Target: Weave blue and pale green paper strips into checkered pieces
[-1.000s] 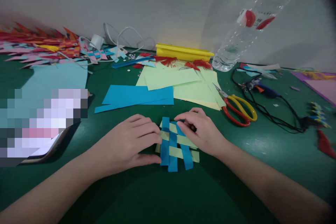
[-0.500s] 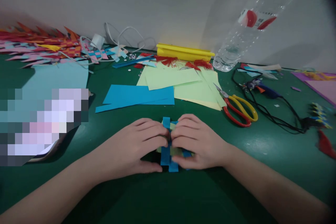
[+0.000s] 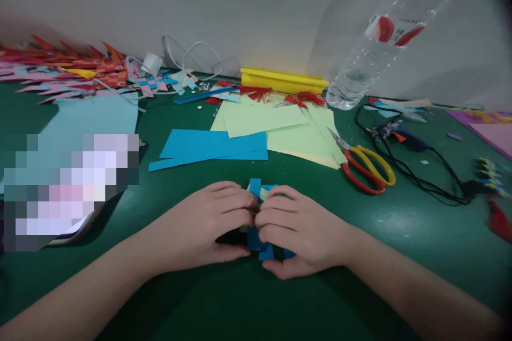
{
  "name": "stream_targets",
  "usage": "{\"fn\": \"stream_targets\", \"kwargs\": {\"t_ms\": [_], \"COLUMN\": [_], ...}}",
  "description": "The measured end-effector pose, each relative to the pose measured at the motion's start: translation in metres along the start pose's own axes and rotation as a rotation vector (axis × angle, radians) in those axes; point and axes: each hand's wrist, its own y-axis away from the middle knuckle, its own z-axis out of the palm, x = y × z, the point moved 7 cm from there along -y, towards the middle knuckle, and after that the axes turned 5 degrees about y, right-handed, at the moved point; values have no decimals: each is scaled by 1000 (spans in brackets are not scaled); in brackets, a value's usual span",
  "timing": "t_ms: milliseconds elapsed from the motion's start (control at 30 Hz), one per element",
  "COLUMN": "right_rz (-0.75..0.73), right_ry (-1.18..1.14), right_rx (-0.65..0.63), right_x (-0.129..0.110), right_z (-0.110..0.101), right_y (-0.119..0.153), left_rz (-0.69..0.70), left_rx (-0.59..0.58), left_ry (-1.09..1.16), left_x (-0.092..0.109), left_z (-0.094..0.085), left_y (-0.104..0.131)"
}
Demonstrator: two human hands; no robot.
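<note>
Between my hands, low in the middle of the head view, lies a small piece of interlaced blue and pale green paper strips [image 3: 254, 238]. My left hand [image 3: 218, 218] grips its left side, fingers curled over the top and thumb near the table. From the right, my right hand [image 3: 294, 229] closes on the same piece, its fingertips meeting those of the left hand and its thumb at the lower edge. Much of the weave is hidden under the fingers. Beyond my hands lie blue paper [image 3: 214, 145] and pale green paper sheets [image 3: 264, 120].
Red-and-yellow-handled scissors [image 3: 366, 168] lie right of the green sheets. A glue gun [image 3: 408, 136] with a black cord is farther right. A clear plastic bottle [image 3: 372, 58] leans on the wall beside a yellow folded piece [image 3: 284, 81]. A blurred-out phone-like object [image 3: 72, 192] lies left.
My right hand has shifted slightly down over the paper strips, its thumb lower now. My left hand keeps nearly the same hold. The whole view has moved a little.
</note>
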Motion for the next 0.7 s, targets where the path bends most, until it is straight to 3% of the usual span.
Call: {"fn": "stream_targets", "kwargs": {"t_ms": [267, 700], "right_rz": [2, 135], "right_ry": [89, -81], "right_rx": [78, 199], "right_x": [0, 15], "right_z": [-1, -3], "right_y": [2, 5], "left_rz": [-23, -21], "left_rx": [-9, -11], "left_ry": [-11, -15], "left_x": [0, 3], "left_z": [0, -1], "left_y": [-1, -1]}}
